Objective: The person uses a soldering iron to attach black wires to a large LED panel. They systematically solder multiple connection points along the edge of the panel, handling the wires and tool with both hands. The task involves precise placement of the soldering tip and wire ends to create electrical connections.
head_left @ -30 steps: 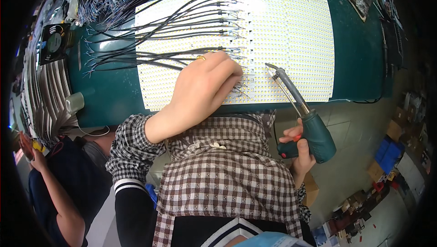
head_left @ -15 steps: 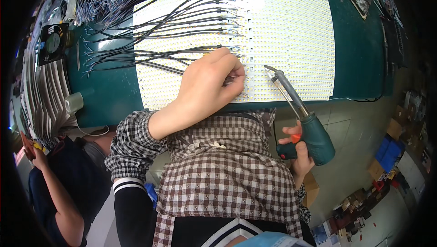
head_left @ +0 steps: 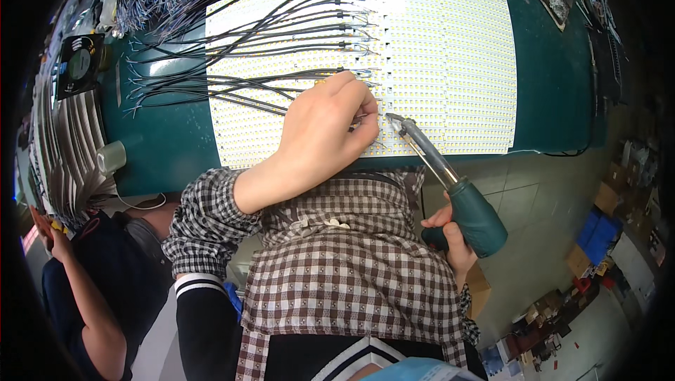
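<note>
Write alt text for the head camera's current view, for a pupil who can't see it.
A person's right hand holds a soldering gun with a green handle, its tip close to the left hand, which curls over a dotted white panel. Black cables stretch across the panel's left half and onto a green table.

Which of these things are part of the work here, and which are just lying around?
In use:
green soldering gun, gripped by the right hand
black cables, some running under the left hand
white LED panel

Apparently just lying about:
black fan
cardboard box
small white cylinder
</note>
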